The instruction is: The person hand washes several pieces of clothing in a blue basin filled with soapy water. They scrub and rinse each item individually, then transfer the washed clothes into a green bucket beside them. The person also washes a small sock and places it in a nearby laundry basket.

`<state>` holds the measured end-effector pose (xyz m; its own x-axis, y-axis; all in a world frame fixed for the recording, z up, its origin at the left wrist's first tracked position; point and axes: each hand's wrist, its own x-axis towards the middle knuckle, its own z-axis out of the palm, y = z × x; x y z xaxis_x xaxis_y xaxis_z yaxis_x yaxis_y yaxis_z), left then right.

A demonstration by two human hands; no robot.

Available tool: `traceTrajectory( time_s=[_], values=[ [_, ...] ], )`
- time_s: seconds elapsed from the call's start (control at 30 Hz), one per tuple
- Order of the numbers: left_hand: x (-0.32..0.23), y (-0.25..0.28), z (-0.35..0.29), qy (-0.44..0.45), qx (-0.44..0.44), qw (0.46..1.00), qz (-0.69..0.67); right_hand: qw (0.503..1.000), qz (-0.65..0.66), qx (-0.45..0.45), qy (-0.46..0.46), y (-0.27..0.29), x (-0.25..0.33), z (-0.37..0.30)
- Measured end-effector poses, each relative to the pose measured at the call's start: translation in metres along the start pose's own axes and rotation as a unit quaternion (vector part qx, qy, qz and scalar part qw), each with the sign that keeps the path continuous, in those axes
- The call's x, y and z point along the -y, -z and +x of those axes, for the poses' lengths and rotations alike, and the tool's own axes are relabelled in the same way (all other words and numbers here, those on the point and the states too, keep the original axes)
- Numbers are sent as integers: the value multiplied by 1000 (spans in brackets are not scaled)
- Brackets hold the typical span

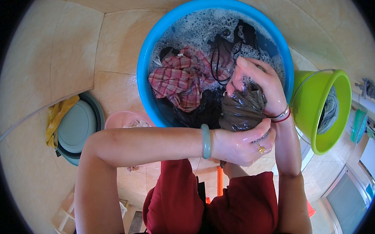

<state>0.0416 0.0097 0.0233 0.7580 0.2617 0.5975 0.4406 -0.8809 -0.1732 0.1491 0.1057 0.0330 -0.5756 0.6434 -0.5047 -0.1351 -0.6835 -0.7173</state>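
A wet, dark grey-brown garment (242,107) is stretched between my hands over the near right part of a blue basin (143,99). My left hand (242,144), below a pale green bangle, is closed round its near end. My right hand (262,80), with thin bracelets at the wrist, has its fingers curled on the far end, and suds cling to them. In the soapy water (191,23) lie a red plaid shirt (170,80), a dark garment with thin black cords (221,55) and black cloth (202,111).
Right of the basin is a tilted lime-green bucket (309,97) with grey-blue cloth (330,110) inside. A pink basin (116,119) is partly hidden by my left arm. Further left, a grey-green folded basin (78,125) has a yellow cloth (55,119) beside it.
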Motion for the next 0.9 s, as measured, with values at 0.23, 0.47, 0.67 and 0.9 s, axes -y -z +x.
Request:
traceTrajectory(
  time_s=[0.23,0.47,0.67,0.9],
  values=[
    [-3,-26,-20,-42,53,998,-15,983,-165,-62,59,9,-15,16],
    [3,-42,-35,-23,68,994,-81,968,-184,-130,108,12,-31,26],
    [42,9,-24,341,-72,885,-309,993,60,-81,61,30,-23,2],
    [85,34,-81,732,-199,52,-650,991,68,55,97,26,-18,-42]
  ],
)
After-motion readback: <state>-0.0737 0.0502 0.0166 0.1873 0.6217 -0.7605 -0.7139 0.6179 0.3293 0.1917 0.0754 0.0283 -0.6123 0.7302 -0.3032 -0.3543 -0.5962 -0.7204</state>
